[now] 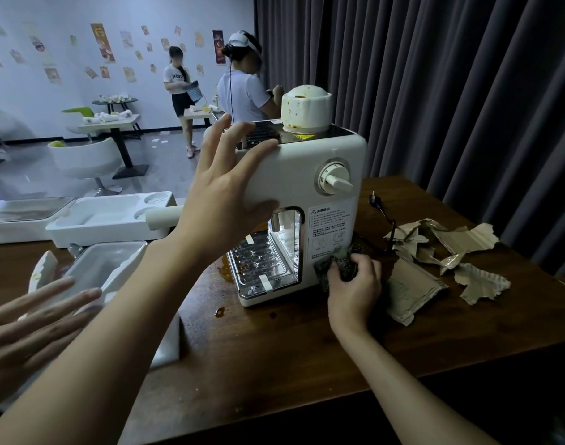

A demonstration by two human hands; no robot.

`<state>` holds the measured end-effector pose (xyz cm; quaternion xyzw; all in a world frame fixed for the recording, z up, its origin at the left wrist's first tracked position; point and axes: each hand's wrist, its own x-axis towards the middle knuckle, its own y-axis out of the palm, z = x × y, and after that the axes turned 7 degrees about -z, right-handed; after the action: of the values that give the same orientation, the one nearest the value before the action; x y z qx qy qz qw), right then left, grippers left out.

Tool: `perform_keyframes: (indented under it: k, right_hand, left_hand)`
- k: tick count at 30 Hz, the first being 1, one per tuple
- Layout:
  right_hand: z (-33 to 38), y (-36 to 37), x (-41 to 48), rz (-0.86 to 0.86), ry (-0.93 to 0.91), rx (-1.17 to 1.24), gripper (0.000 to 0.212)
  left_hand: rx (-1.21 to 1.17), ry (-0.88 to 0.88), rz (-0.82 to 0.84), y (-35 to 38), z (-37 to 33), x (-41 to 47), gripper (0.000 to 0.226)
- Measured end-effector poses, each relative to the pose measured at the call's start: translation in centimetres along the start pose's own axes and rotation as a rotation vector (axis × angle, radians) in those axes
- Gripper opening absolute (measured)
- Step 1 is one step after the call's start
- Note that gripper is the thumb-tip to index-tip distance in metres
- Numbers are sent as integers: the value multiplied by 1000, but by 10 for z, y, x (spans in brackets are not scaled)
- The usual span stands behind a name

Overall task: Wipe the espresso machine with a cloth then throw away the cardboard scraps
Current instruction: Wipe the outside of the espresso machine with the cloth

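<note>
Fingers (237, 142) of the left hand (223, 200) lie spread wide and nearly straight over the top corner of the espresso machine (306, 175), thumb down its front, holding nothing. This is most likely a brace, so the light white body does not slide while it is rubbed. The right hand (355, 284) curls its fingers round a dark cloth (337, 256), pressed to the machine's lower side panel just above the tabletop (290, 354). Wiping looks unfinished: the domed cap (305, 107) on top shows brown stains, and a brown spill (220, 311) sits near the base. Cardboard scraps (451, 248) lie untouched on the tabletop, just beside the right hand.
</note>
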<state>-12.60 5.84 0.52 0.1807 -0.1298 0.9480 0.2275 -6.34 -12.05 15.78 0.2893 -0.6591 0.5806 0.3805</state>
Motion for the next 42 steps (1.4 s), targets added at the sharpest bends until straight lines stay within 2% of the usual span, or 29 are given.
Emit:
perform_keyframes:
  k: [5, 12, 16, 27, 34, 38, 42]
  right_hand:
    - [-3, 5, -16, 107, -27, -36, 25]
    - [-2, -2, 6, 49, 102, -92, 29]
    - [4, 6, -18, 108, 127, -78, 23]
    - [36, 26, -75, 221, 254, -85, 27]
    - [43, 32, -95, 297, 197, -63, 25]
    - [39, 28, -84, 305, 235, -47, 25]
    - [30, 22, -59, 207, 316, -31, 27]
  left_hand:
    - [-36, 8, -24, 1, 1, -3, 75]
    - [-61, 1, -21, 1, 2, -5, 76]
    - [-45, -4, -36, 3, 1, -5, 75]
    - [-10, -2, -32, 3, 1, -5, 77]
    - [-10, -6, -22, 3, 0, -6, 78]
    - [1, 0, -30, 2, 1, -7, 78]
    - [5, 3, -28, 2, 3, -7, 78]
